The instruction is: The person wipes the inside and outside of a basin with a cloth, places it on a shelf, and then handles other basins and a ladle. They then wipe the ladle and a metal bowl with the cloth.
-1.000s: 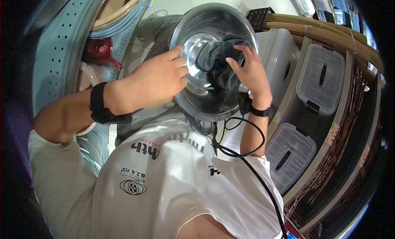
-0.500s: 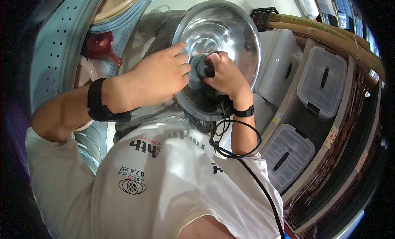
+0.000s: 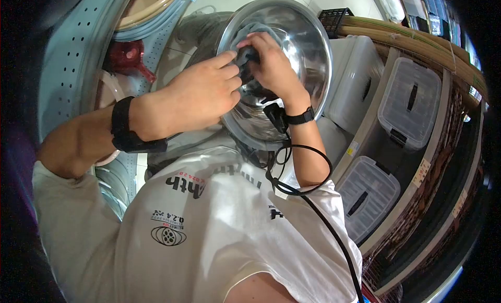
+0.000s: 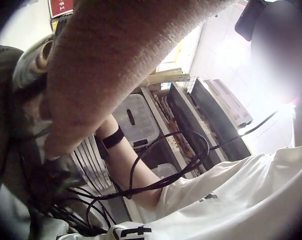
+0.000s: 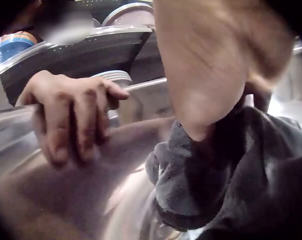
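A shiny metal basin [image 3: 313,68] is tilted in front of the person, its open side facing up toward the head view. At its left rim, the left hand [image 3: 193,97] grips the edge; the right wrist view shows its fingers [image 5: 58,132] hooked over to the inside. Its thumb is hidden. Inside the basin, the right hand [image 3: 275,68] holds a bunched dark grey cloth [image 5: 201,175] against the upper left wall, close to the left hand's fingertips. Part of the cloth lies hidden under the right hand in the head view.
Lidded clear storage boxes [image 3: 409,102] stand on the shelving to the right. A red dipper [image 3: 128,58] and stacked basins sit on the perforated shelf at left. A black cable [image 3: 326,219] loops from the right wrist across the shirt. A black crate [image 3: 334,21] stands behind.
The right hand has swept the cloth from the basin's right side across to its upper left wall. The left hand has kept its hold on the rim, and the basin has shifted slightly.
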`<control>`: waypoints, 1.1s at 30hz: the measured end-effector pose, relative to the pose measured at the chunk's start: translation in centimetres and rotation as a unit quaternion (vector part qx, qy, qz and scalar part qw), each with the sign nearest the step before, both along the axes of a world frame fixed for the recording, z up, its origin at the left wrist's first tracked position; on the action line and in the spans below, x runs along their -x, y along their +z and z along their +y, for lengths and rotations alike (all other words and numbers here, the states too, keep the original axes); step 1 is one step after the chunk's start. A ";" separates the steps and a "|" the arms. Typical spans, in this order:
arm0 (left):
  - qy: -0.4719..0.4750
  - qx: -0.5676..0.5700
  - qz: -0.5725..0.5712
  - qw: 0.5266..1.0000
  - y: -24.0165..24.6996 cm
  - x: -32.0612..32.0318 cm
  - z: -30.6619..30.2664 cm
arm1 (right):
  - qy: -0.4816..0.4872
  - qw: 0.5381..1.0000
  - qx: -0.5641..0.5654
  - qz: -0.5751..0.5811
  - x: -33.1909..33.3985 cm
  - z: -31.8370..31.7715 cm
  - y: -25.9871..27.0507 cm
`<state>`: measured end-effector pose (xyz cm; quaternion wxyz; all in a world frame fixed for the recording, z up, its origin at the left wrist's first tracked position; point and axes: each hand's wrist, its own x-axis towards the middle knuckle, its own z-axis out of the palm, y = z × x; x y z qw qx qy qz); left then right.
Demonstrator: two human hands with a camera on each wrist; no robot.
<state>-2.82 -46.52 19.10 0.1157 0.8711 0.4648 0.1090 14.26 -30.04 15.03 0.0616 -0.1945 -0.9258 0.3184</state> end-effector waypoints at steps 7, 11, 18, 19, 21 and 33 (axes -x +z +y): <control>-0.005 -0.004 -0.016 1.000 0.1 0.1 0.2 | -0.097 0.994 -0.038 -0.024 -2.0 4.0 -1.9; -0.006 -0.004 -0.029 1.000 0.0 0.2 0.1 | -0.126 0.988 -0.033 -0.083 -4.1 5.5 -2.1; -0.002 -0.009 -0.029 1.000 -0.1 0.1 0.1 | -0.123 0.978 -0.010 -0.167 -7.3 6.5 -2.7; -0.004 -0.008 -0.023 1.000 0.0 0.1 0.1 | -0.131 0.974 -0.004 -0.185 -7.6 6.4 -2.7; -0.007 -0.006 -0.017 1.000 0.1 0.1 0.1 | -0.139 0.969 0.003 -0.204 -8.0 5.9 -2.4; -0.005 -0.006 -0.031 0.999 0.2 0.1 0.1 | -0.142 0.952 0.085 -0.256 -9.7 3.4 -0.6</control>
